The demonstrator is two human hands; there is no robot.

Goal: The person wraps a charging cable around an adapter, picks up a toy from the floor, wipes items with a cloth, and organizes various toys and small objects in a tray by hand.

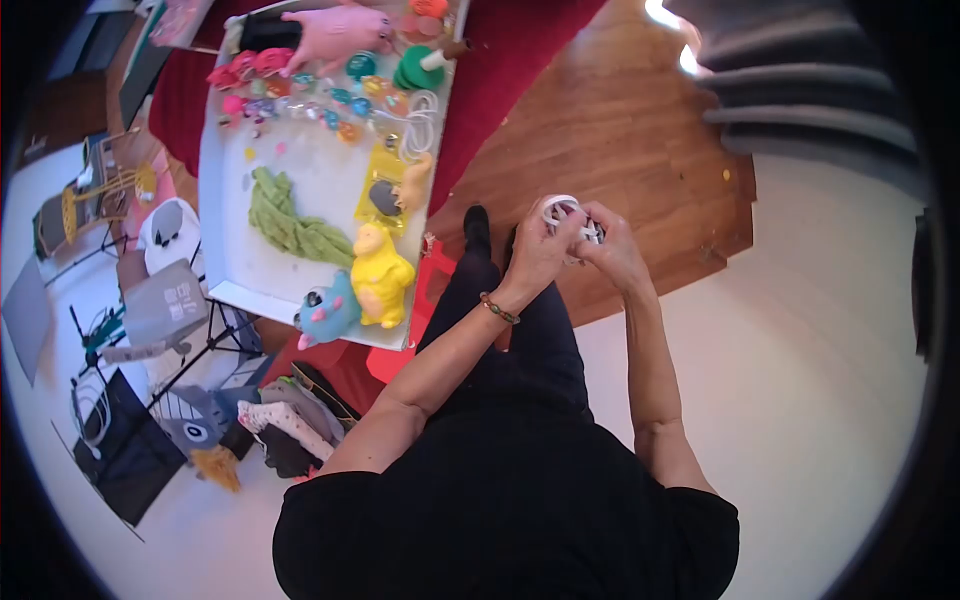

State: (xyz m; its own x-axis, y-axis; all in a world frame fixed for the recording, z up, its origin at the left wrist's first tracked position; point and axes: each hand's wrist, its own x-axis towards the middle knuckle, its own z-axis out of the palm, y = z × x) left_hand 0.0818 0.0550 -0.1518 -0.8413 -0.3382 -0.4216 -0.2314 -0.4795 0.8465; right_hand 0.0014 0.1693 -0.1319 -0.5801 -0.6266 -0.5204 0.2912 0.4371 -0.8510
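Note:
In front of my body, over the wooden floor, my left hand [538,252] and my right hand [615,255] meet around a bundled white cord [562,207]. Loops of it stick out above my left fingers, and more white strands show between the two hands. Both hands are closed on it, with its lower part hidden by my fingers. A beaded bracelet [499,308] circles my left wrist. Left of my hands is a white tray [232,292] of toys, apart from them.
The tray holds a yellow toy figure [381,275], a blue toy animal [330,312], a green cloth [285,218], a pink pig toy [340,35] and a coiled white cable [412,128]. A red stool [428,290] stands beside my leg. Grey curtains [820,110] hang at upper right.

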